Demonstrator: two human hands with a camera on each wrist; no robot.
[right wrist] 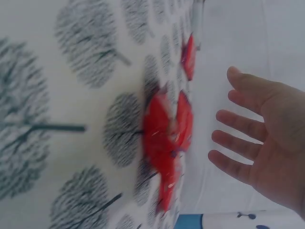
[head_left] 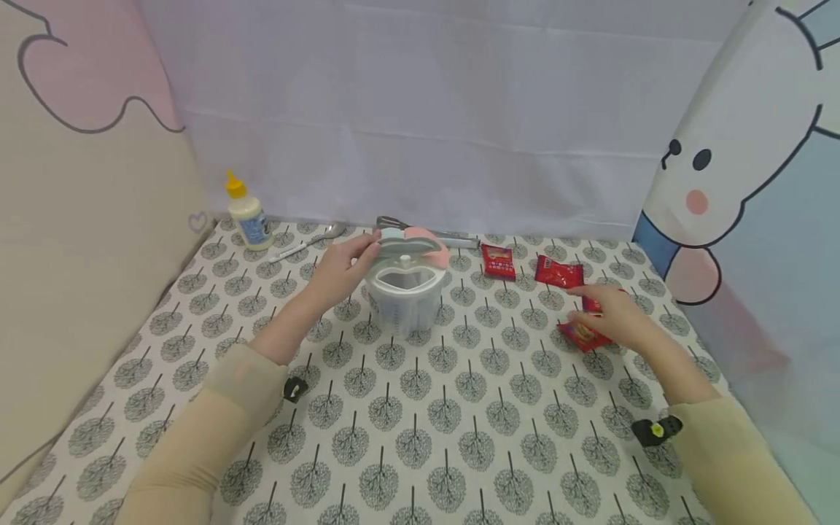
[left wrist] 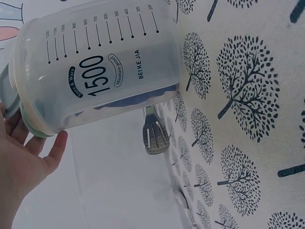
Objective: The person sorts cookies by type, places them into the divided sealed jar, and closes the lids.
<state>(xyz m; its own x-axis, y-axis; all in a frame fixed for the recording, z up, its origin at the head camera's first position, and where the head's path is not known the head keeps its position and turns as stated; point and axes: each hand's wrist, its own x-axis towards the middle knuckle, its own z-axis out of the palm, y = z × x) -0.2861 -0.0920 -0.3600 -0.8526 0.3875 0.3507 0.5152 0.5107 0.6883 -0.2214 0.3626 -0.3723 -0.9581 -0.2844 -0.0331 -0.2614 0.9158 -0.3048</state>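
Note:
A clear plastic storage container (head_left: 408,310) with measuring marks stands upright. Its pink and pale-blue lid (head_left: 433,244) has a heart-shaped part in front. At the lid's left edge, my left hand (head_left: 341,271) grips the rim; the left wrist view shows fingers along the container (left wrist: 109,62) near its top. Over at the right, my right hand (head_left: 617,317) hovers above the red snack packets (head_left: 580,334), fingers spread and extended. It holds nothing in the right wrist view, where the hand (right wrist: 271,138) is apart from the blurred red packets (right wrist: 162,133).
Further red packets lie behind, one at right (head_left: 559,273) and another nearer the middle (head_left: 499,262). A slotted metal utensil (head_left: 453,240) lies behind the container. At back left are a spoon (head_left: 308,243) and a yellow-capped glue bottle (head_left: 251,219). Fabric walls border the tree-print tablecloth (head_left: 413,445).

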